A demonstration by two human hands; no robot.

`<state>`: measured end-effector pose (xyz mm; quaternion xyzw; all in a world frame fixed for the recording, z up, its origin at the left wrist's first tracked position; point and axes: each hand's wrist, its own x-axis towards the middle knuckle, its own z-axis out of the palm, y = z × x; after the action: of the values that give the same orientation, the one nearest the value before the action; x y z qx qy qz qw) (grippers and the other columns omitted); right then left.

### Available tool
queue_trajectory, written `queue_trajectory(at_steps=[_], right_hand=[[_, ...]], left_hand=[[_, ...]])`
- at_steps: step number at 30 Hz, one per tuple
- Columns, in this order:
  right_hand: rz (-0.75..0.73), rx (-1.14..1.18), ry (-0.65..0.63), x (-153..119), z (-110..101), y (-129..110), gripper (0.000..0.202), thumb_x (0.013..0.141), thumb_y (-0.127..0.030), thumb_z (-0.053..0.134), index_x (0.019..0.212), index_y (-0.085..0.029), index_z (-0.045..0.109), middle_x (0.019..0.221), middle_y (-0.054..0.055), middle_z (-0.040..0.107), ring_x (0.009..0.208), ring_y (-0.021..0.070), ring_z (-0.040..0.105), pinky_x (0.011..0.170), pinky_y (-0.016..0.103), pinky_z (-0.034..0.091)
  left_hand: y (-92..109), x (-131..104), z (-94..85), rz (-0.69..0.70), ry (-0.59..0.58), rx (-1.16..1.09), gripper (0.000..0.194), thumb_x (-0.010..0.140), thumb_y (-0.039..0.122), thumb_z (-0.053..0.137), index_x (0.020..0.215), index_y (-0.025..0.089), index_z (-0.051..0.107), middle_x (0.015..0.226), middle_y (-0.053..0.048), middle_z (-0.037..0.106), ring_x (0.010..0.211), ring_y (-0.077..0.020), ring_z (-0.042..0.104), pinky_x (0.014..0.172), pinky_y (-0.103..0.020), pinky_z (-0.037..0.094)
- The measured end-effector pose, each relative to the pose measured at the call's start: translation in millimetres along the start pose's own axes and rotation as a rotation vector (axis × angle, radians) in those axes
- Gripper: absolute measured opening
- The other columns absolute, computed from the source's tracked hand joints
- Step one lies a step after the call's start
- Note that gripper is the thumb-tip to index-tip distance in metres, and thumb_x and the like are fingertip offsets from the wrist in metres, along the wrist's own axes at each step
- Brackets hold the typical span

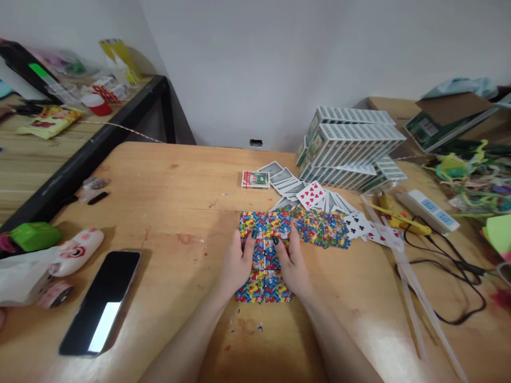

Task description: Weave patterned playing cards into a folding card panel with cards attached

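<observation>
Colourful patterned cards [251, 287] lie in two columns on the wooden table, side by side. My left hand [241, 258] rests at the left edge of the columns, thumb on top of the cards and the other fingers mostly hidden. My right hand [294, 260] mirrors it on the right, its thumb also on the cards. Whether either hand grips a card cannot be made out. To the upper right, a spread of the same patterned cards [325, 229] touches face-up cards [357, 225] and grey-backed cards [289, 183]. A red and green card box [256, 180] lies behind.
Stacked card boxes [355, 143] stand at the back right. A power strip [429, 210], black cables [443, 260] and clear strips [411, 276] lie on the right. At left are a phone [101, 303] and a white pouch [77, 252].
</observation>
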<state>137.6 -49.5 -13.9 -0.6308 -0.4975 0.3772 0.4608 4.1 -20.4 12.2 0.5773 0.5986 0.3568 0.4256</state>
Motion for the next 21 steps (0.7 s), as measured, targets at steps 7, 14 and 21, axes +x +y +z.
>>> queue_trajectory(at_steps=[7,14,21], right_hand=[[-0.015,-0.018,0.0,-1,0,-5,0.06,0.087,-0.042,0.033,0.138,-0.023,0.009,0.145,0.002,0.016,0.133,0.0161,0.005,0.108,0.036,0.014],[-0.039,-0.036,0.06,-4,5,-2,0.058,0.087,-0.04,0.034,0.137,-0.019,0.015,0.143,0.007,0.021,0.133,0.0193,0.008,0.107,0.039,0.016],[0.089,0.313,-0.042,4,-3,-8,0.046,0.08,-0.039,0.049,0.124,-0.027,0.041,0.115,0.002,0.056,0.102,0.0192,0.053,0.09,0.035,0.04]], left_hand=[[-1,1,1.5,0.03,-0.018,0.013,0.016,0.084,0.036,0.037,0.08,0.022,0.042,0.076,-0.002,0.055,0.072,-0.0178,0.054,0.065,-0.03,0.041],[-3,-1,2.8,0.01,0.027,0.068,0.021,0.08,0.041,0.043,0.081,0.02,0.045,0.072,-0.002,0.055,0.069,-0.0195,0.055,0.063,-0.031,0.041],[-3,9,-4.6,-0.128,-0.043,-0.386,0.026,0.075,0.04,0.052,0.089,0.019,0.056,0.087,-0.002,0.064,0.079,-0.0185,0.059,0.069,-0.029,0.045]])
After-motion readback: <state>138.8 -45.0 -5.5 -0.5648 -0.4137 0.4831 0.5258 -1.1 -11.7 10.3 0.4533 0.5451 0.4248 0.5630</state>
